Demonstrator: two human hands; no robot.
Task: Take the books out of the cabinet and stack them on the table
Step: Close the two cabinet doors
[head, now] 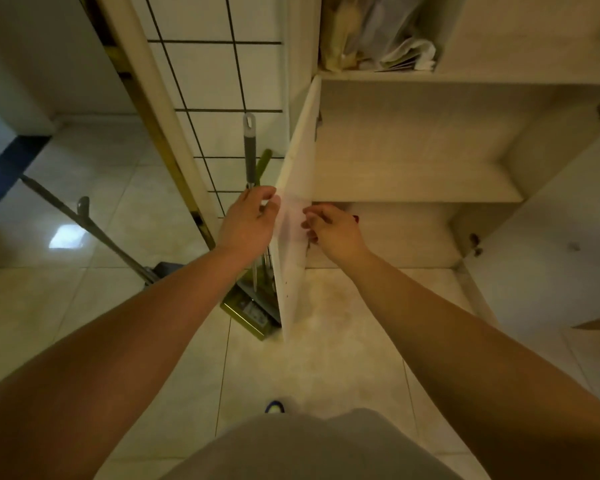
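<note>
A white cabinet (413,181) stands in front of me with both lower doors swung open. Its lower shelves look bare. My left hand (248,220) grips the outer edge of the left cabinet door (295,202), fingers curled over it. My right hand (333,230) touches the inner face of the same door, fingers bent with nothing in them. Above, an open compartment holds a pile of books and papers (395,36) leaning together. No table is in view.
The right cabinet door (551,244) hangs open at the right. A grey-handled broom (250,150) and a green dustpan (250,313) lean against the tiled wall beside the left door. A mop handle (84,220) slants across the glossy floor at the left.
</note>
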